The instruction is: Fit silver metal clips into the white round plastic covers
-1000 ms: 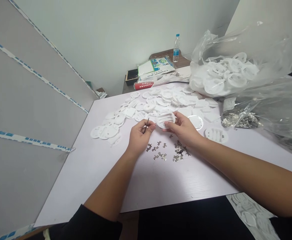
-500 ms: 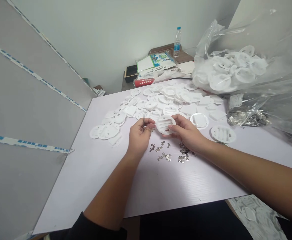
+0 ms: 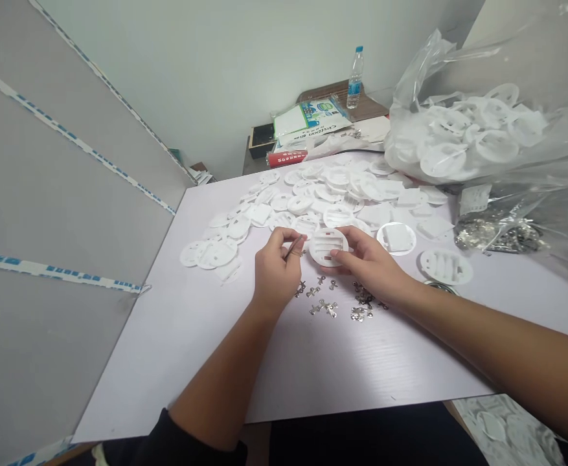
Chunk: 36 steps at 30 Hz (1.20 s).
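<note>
My right hand (image 3: 368,259) grips a round white plastic battery housing (image 3: 329,241) with parallel troughs and small slots, thumb across its face and fingers behind. Just to its left, my left hand (image 3: 278,268) is closed around a thin dark rod-like tool (image 3: 293,246), slanting between thumb and index finger. Whether a small metal piece is also pinched there I cannot make out. Below both hands lie small silvery metal contacts (image 3: 325,307), with a denser cluster of contacts (image 3: 361,298) beside my right wrist.
A heap of white round housings (image 3: 337,178) covers the table's far half. Single housings (image 3: 446,266) lie right of my hand. Clear bags hold white parts (image 3: 478,129) and metal parts (image 3: 500,234). A water bottle (image 3: 355,77) stands behind; a grey partition (image 3: 70,213) borders the left.
The dark tool in my left hand has turned from upright to slanted. The left hand has rolled slightly near the housing, which my right hand still holds. The view has shifted a little.
</note>
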Motion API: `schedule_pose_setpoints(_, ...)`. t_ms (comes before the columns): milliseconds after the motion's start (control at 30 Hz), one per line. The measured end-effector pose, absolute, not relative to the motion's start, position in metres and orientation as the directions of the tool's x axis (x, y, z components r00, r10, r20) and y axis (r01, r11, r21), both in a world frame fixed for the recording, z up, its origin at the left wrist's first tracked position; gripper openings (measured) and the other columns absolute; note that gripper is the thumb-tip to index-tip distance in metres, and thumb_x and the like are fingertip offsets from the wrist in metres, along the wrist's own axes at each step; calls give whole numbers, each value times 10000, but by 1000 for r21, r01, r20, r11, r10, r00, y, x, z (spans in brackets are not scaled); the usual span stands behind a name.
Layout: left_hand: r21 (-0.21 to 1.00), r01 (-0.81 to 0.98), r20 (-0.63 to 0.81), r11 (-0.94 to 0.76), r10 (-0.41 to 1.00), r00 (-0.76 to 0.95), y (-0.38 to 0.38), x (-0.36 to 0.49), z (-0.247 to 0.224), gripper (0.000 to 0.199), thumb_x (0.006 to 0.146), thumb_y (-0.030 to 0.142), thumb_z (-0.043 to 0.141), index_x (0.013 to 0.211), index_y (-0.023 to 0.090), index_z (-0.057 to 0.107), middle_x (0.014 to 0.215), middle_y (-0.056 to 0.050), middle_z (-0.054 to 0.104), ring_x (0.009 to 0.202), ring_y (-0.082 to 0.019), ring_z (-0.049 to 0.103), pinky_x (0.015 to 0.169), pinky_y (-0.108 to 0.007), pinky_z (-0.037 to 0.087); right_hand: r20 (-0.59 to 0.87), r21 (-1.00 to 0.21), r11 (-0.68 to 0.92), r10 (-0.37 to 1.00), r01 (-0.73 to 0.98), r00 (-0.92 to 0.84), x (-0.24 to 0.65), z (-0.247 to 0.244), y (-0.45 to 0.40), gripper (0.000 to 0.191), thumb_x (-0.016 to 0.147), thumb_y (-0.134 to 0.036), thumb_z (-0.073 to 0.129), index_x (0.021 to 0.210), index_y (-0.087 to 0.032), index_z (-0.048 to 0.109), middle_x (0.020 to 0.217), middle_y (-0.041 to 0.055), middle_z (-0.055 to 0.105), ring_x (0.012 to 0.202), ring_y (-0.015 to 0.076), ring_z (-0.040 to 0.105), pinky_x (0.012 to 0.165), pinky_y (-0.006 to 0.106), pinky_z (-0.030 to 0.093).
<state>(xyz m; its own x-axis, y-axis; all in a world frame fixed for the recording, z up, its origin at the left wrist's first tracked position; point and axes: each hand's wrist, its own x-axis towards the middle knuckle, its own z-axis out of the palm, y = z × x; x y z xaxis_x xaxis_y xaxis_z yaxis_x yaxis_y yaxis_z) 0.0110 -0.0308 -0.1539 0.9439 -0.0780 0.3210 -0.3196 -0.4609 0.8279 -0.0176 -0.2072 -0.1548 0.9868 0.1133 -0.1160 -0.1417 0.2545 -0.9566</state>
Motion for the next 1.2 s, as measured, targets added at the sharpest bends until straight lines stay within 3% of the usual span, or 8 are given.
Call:
schedule_pose_setpoints(133,796,-370,413,-479,-17,911,-34,14,-154,78,904,257,638,851,201,642,931,-31,611,553,-83,396,568,-268,402,-116,-971,197,102,-135,988,-17,-154,-208,213,860,-243,668,1062,-240,599,1188,38,673,1046,212,708,993,456,599)
schedule_pose_setpoints(267,889,-221,228,-401,-29,973,-36,12,-153,125,909,327,646,856,214,633,602,36,457,483,-95,329,485,-256,315,-86,-983,153,108,-102,991,-17,-155,-209,238,865,-274,662,1085,-241,579,1189,56,680,1093,232,686,958,444,601)
schedule_pose_setpoints(400,908,-147,142,-392,-42,989,-36,10,-152,160,881,365,676,833,216,643,509,63,332,461,-99,292,454,-249,255,-53,-999,-1,109,-53,993,-18,-159,-211,280,868,-311,668,1126,-255,571,1094,55,701,1039,259,689,870,450,602)
schedule_pose_setpoints(633,848,-233,234,-476,-57,970,-33,12,-154,151,875,355,675,838,209,678,535,50,389,494,-105,312,491,-262,278,35,-992,-117,160,54,986,-20,-161,-213,268,889,-325,632,1143,-262,571,866,22,690,762,216,676,655,360,540)
schedule_pose_setpoints(833,802,-284,282,-525,-87,956,-33,10,-150,132,880,326,657,824,208,673,549,45,443,488,-104,325,495,-268,284,74,-970,-212,195,116,978,-24,-155,-212,239,910,-329,600,1138,-263,568,713,-15,636,580,173,568,548,317,430)
schedule_pose_setpoints(967,805,-297,287,-514,-100,953,-34,10,-151,131,876,323,662,827,202,661,677,18,584,504,-95,350,497,-263,294,104,-954,-255,203,155,974,-25,-154,-212,234,916,-323,582,1139,-254,563,664,-26,598,545,161,519,533,310,395)
schedule_pose_setpoints(1200,913,-177,144,-366,-114,983,-34,14,-155,134,863,312,673,854,208,588,814,5,621,560,-95,457,521,-240,364,134,-962,-203,234,184,963,-27,-150,-213,217,899,-319,592,1101,-238,588,699,-19,594,574,151,545,530,294,400)
